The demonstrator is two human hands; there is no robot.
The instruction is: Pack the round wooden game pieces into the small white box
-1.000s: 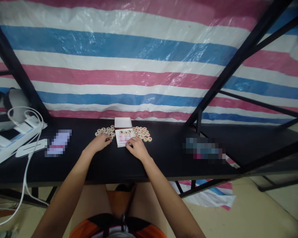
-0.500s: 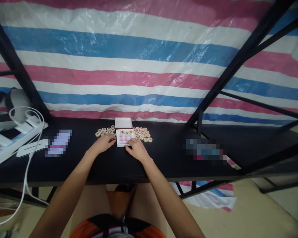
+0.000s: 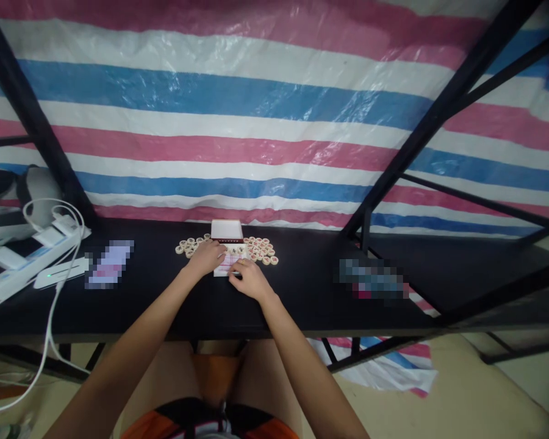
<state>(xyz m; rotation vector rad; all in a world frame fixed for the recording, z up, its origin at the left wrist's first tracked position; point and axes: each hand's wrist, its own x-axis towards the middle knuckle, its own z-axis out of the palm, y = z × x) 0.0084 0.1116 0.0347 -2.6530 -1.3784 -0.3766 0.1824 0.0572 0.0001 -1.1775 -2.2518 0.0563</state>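
Note:
A small white box or tray with pink grid lines lies on the black desk, with a few round Chinese chess pieces along its far side. My left hand reaches over its far left part, fingers together and pointing down; what they hold, if anything, is hidden. My right hand rests over its right edge, thumb and fingers apart. Black-marked Chinese chess pieces lie to the left, partly covered by my left hand. Red-marked ones lie to the right.
A white-lined box part with a reddish rim stands behind the tray. On the left are a blurred-out phone-like item, a white device, a power strip and white cables. A blurred-out item lies right. Black metal posts frame the desk.
My left hand has moved right from beside the black-marked pieces to over the tray's far left part. My right hand stays at the tray's right edge. The view has shifted slightly.

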